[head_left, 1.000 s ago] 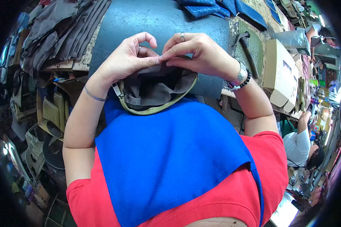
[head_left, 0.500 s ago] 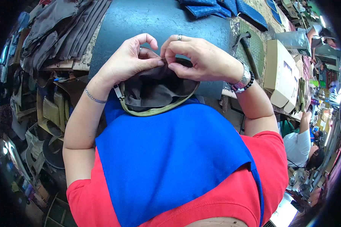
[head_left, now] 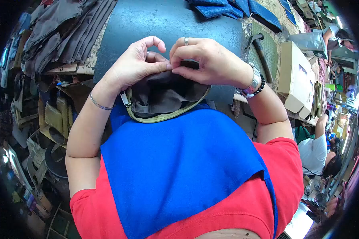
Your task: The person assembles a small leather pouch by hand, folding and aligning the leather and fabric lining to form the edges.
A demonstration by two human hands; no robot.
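A pouch point(head_left: 163, 95) with dark brown lining and a yellow-green rim lies open toward me, against my blue apron. At its left end hangs a metal zipper pull point(head_left: 125, 98). My left hand point(head_left: 141, 59) pinches the pouch's far edge between thumb and a finger, its index finger curled above. My right hand point(head_left: 205, 59) pinches the same edge right beside it, fingertips touching or nearly touching the left thumb. The exact spot between the fingertips is hidden. Beneath the hands is a dark, smooth work mat point(head_left: 167, 24).
A hammer point(head_left: 261, 55) lies right of the mat on a greenish board. Beyond it stands a cardboard box point(head_left: 293, 75). Blue quilted pieces point(head_left: 215, 8) sit at the back, and brown fabric pieces point(head_left: 68, 32) are stacked at the left. Other people point(head_left: 315, 149) are at the far right.
My right hand has shifted slightly left, bringing its fingertips closer to my left thumb at the pouch's edge. My left hand and the pouch have hardly moved.
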